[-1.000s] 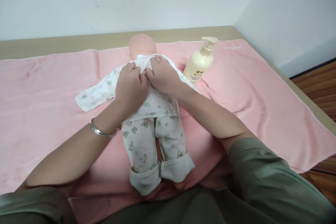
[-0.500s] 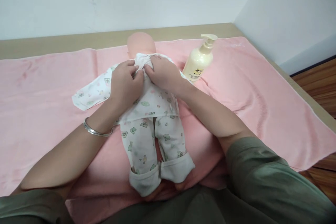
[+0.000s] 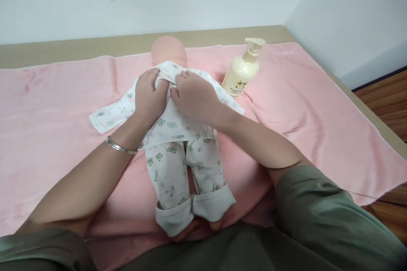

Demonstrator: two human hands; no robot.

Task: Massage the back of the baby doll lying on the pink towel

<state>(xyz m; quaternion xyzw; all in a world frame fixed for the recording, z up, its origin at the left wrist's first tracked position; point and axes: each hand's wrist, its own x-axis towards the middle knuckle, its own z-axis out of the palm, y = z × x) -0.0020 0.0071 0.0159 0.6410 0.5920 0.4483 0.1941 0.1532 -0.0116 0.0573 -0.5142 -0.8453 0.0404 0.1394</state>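
Head view: the left hand (image 3: 149, 95) and the right hand (image 3: 194, 96) both pinch a white, green-printed, long-sleeved cloth shirt (image 3: 171, 125) near its neckline; it spreads beneath both grips, over a smooth-headed peach doll (image 3: 168, 51) on a pink cloth blanket (image 3: 302, 106)

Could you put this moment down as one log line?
left hand: on shirt, upper part | right hand: likewise | doll: dressed, lying on pink cloth | pump bottle: standing beside doll, untouched
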